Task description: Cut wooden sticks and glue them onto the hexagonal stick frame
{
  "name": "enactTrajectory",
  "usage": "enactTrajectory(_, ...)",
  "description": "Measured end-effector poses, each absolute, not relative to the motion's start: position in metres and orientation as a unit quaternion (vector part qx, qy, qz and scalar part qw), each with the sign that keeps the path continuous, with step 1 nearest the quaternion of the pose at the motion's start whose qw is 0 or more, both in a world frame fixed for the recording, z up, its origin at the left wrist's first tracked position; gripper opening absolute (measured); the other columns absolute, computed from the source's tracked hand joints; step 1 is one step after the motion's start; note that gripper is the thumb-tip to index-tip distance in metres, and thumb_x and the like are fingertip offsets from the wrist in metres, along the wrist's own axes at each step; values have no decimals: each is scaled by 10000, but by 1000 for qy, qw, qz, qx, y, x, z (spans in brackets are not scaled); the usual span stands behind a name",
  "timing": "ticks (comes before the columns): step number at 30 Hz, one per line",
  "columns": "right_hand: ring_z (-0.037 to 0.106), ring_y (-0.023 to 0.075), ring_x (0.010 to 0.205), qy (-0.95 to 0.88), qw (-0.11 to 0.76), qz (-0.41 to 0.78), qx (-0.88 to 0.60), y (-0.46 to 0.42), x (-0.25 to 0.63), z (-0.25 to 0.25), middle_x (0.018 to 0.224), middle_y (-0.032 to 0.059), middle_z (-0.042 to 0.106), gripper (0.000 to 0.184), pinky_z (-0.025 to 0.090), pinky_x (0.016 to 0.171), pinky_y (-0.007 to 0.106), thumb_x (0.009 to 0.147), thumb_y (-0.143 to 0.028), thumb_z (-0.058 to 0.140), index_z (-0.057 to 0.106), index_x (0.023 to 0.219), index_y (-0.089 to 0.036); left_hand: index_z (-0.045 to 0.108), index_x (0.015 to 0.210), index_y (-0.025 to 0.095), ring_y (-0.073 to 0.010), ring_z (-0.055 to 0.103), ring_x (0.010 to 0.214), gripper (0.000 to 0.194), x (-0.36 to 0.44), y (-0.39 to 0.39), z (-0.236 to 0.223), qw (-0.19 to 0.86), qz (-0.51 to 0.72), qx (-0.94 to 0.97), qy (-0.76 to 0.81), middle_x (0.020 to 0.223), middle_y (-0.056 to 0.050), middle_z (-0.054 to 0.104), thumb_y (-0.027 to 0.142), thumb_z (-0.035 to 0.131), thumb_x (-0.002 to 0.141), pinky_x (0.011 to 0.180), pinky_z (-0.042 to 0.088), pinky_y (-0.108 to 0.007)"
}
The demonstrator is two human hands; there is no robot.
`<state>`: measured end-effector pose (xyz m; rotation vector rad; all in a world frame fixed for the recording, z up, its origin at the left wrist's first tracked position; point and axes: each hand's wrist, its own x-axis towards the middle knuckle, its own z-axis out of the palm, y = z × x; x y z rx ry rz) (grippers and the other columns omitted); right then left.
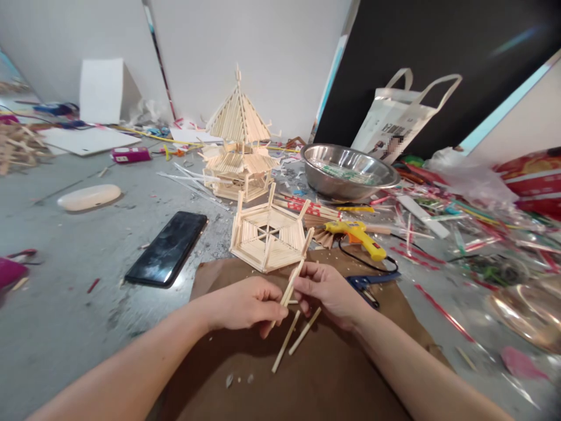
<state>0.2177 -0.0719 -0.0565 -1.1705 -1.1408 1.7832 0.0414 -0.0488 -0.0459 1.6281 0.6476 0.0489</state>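
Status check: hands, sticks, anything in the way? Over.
Left hand, right hand: both gripping thin wooden sticks. Two loose sticks below. Blue tool near right wrist; hexagonal frame beyond.

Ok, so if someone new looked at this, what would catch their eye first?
Probably the tiered stick pagoda with its pointed roof, standing toward the back of the table. Just in front of it sits a flat many-sided stick frame with short posts along its edge, and a bright yellow glue gun lies to its right. Nearest the viewer, the left hand and right hand hold pale sticks above a brown sheet.
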Motion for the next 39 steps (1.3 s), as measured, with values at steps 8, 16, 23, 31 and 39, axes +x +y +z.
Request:
enactTrajectory(8, 508, 68, 398, -339, 436, 682, -480, -67, 215, -62, 538, -26, 562, 130, 422, 395, 191, 659, -243, 575, 509, 648, -132, 504, 713, 134, -37, 325, 350, 318, 45, -47, -50, 615, 74, 692, 369, 602, -5, 583, 416, 362, 746, 331, 236, -155)
enactTrajectory(16, 536, 91, 427, -231, 507, 656, -508, -59, 214, -63, 551, 7, 596, 74, 449, 410, 212, 683, -170, 533, 522, 625, -125, 537, 576, 150, -90, 450, 439, 337, 33, -36, -48, 404, 99, 765, 492, 468, 5, 541, 400, 369, 725, 453, 306, -202)
enactTrajectory(23, 547, 105, 426, -212, 513, 641, -529, -55, 204, -66, 624, 48, 633, 76, 446, 401, 223, 717, -151, 478, 526, 680, -107, 503, 932, 167, -124, 522, 596, 286, 27, -25, -53, 328, 212, 747, 538, 661, -3, 590, 307, 427, 694, 559, 351, -228)
enactTrajectory(31, 537, 98, 405, -207, 510, 634, -544, -51, 203, -70, 601, 42, 628, 85, 438, 391, 224, 726, -151, 456, 521, 694, -107, 538, 794, 167, -102, 506, 559, 207, 39, -24, -66, 362, 200, 774, 479, 621, 10, 577, 319, 422, 713, 524, 341, -203)
enactTrajectory(39, 519, 93, 389, -201, 484, 656, -544, -51, 198, -67, 530, 7, 594, 82, 431, 387, 224, 725, -159, 464, 506, 675, -110, 495, 624, 164, -82, 439, 437, 231, 45, -21, -68, 339, 206, 765, 507, 476, 34, 506, 343, 390, 726, 459, 290, -196)
